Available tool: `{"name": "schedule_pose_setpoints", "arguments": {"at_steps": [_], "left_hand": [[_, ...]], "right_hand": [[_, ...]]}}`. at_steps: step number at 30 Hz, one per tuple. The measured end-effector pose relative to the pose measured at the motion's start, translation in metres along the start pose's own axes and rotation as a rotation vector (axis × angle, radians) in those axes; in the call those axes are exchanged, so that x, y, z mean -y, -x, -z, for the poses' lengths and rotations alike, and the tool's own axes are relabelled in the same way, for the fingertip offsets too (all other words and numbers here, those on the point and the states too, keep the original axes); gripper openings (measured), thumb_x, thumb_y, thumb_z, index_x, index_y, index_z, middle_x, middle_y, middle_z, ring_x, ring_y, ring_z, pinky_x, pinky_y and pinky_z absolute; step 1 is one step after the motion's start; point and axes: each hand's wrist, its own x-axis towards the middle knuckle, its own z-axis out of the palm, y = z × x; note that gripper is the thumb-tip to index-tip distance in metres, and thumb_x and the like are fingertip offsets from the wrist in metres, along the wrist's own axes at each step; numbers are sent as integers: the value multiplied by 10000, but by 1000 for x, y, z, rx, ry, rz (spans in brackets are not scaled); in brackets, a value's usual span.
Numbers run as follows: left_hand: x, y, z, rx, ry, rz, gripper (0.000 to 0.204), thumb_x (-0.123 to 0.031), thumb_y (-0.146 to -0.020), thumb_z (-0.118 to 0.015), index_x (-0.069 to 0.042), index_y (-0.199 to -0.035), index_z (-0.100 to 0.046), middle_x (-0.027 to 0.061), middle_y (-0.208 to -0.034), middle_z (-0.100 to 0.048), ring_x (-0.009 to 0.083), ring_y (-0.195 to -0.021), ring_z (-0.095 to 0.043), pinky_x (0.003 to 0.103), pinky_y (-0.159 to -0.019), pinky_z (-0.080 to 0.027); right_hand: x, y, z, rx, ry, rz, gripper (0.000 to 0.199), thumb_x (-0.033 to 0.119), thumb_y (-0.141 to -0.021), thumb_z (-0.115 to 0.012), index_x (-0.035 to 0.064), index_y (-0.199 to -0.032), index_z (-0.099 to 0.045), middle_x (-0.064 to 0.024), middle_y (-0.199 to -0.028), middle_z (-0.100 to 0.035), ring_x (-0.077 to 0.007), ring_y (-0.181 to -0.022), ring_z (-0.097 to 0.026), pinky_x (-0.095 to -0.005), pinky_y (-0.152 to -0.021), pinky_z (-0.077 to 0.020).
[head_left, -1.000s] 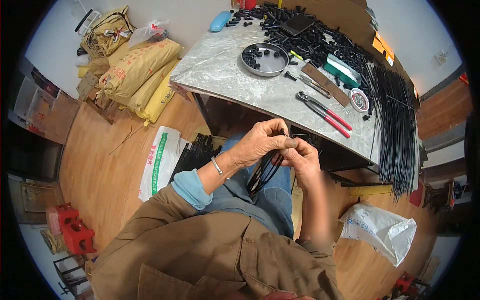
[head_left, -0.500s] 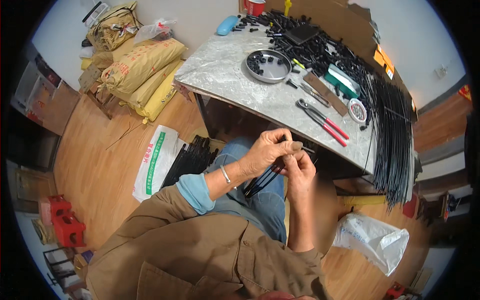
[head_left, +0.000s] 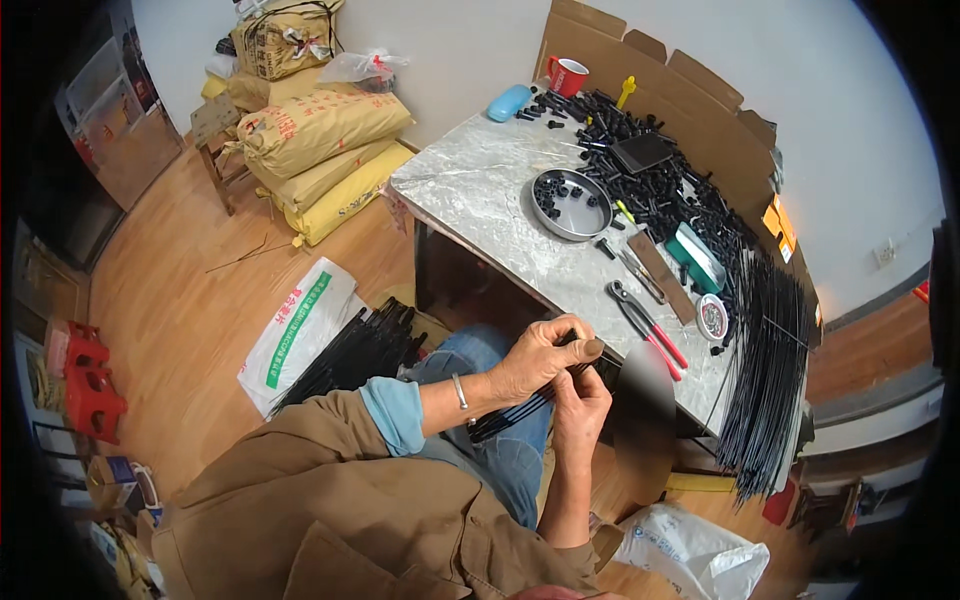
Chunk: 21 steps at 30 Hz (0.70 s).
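Over my lap, my left hand (head_left: pixel 548 362) is closed in a pinch around several thin black rods or cables (head_left: pixel 512 416). They slant down to the lower left across my jeans. Close below it, my right hand (head_left: pixel 582 408) is also closed, its fingertips against the same black strands by the left thumb. Fingers hide the upper ends of the strands. More black strands (head_left: pixel 355 350) lie in a pile on a white bag (head_left: pixel 298 322) with a green stripe, on the floor to my left.
The grey table (head_left: pixel 480 165) ahead bears a round metal tray (head_left: pixel 570 237) of small black parts, red-handled cutters (head_left: pixel 650 330), a heap of black fittings (head_left: pixel 640 125), a red mug (head_left: pixel 567 76) and long black cables (head_left: pixel 765 370). Stacked yellow sacks (head_left: pixel 325 135) stand far left; a plastic bag (head_left: pixel 690 550) lies right.
The view has shifted, so the table sits lower and further right in it. My hands stay together; the strands now slant further left, and the thin tip right of my fingers no longer shows.
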Motion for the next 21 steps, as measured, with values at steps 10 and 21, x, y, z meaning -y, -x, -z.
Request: {"name": "schedule_pose_setpoints", "arguments": {"at_steps": [10, 21], "left_hand": [[-9, -28, 30, 84, -243, 77, 339, -370, -897, -630, -46, -821, -566, -24, -836, -519, 53, -780, -461, 225, -674, -414], [-69, -182, 113, 1, -1977, -379, 155, -242, -711, -711, -96, -763, -708, 57, -856, -592, 248, -985, -495, 388, -821, -364]], "right_hand": [[-1, -22, 2, 34, 2, -43, 102, 84, -884, -643, -16, -864, -637, 24, -776, -601, -43, -685, -499, -196, -626, -406], [-12, -43, -2, 135, -93, -92, 108, 64, -871, -646, -22, -937, -649, -19, -830, -635, -84, -742, -556, -226, -700, -457]]}}
